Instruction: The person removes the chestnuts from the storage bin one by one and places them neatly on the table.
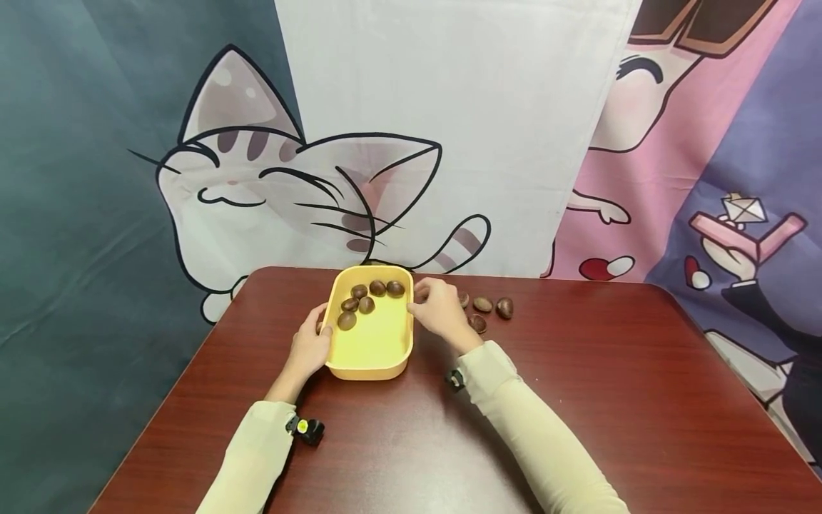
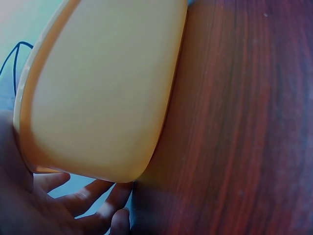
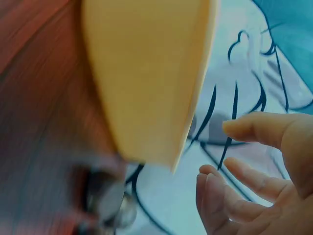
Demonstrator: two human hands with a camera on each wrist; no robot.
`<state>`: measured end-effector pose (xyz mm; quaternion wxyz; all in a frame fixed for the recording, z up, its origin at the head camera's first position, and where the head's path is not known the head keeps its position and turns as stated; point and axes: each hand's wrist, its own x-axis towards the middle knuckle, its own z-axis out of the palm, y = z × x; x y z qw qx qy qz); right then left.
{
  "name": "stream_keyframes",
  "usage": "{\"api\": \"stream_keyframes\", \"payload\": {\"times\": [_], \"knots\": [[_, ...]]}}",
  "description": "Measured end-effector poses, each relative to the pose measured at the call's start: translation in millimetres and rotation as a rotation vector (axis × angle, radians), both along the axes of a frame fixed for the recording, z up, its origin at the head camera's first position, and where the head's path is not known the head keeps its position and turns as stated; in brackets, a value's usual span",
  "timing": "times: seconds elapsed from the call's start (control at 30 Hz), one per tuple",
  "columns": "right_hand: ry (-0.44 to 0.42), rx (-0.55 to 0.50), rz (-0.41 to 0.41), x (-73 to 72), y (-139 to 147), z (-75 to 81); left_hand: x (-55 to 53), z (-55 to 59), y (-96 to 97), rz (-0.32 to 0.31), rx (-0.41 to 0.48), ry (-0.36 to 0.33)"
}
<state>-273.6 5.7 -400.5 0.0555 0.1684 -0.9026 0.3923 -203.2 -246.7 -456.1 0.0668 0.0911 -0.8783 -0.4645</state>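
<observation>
A yellow rectangular box (image 1: 369, 350) stands on the table, with several brown chestnuts (image 1: 366, 305) gathered in its far and left part. My left hand (image 1: 311, 343) holds the box by its left side, thumb at the rim; in the left wrist view its fingers (image 2: 80, 200) lie along the outer wall. Beside the right rim is my right hand (image 1: 439, 307). The right wrist view shows its thumb and fingers apart, nothing between them, off the box wall (image 3: 146, 73). Several more chestnuts (image 1: 504, 308) lie on the table just right of that hand, some partly hidden by it.
The dark red wooden table (image 1: 578, 400) ends at a cloth backdrop (image 1: 514, 143) printed with a cartoon cat, close behind the box. A small black camera (image 1: 308, 430) is strapped to the left wrist, another (image 1: 456, 380) to the right.
</observation>
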Motion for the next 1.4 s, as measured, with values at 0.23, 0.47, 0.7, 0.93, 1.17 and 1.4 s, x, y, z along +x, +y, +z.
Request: {"api": "stream_keyframes", "payload": {"times": [0.23,0.47,0.7,0.93,1.17,1.4], "knots": [[-0.030,-0.039,0.085,5.2,-38.9,2.6,-0.6,-0.7,0.4,-0.004,0.017,0.003],[-0.114,-0.039,0.142,8.0,-68.3,-10.8,-0.4,-1.0,-0.6,0.001,0.016,-0.005],[-0.137,-0.064,0.163,9.0,-92.5,-25.8,0.7,-0.6,-0.5,-0.004,0.026,-0.016],[-0.202,-0.040,0.135,6.2,-105.2,-38.3,-0.7,0.8,-0.1,-0.011,0.016,-0.012],[-0.231,0.001,0.164,3.3,-110.7,-43.6,-1.0,0.6,-0.7,-0.008,0.012,0.000],[-0.286,-0.028,0.189,3.2,-112.2,-45.4,-1.6,1.5,-0.3,-0.009,-0.005,-0.004]]}}
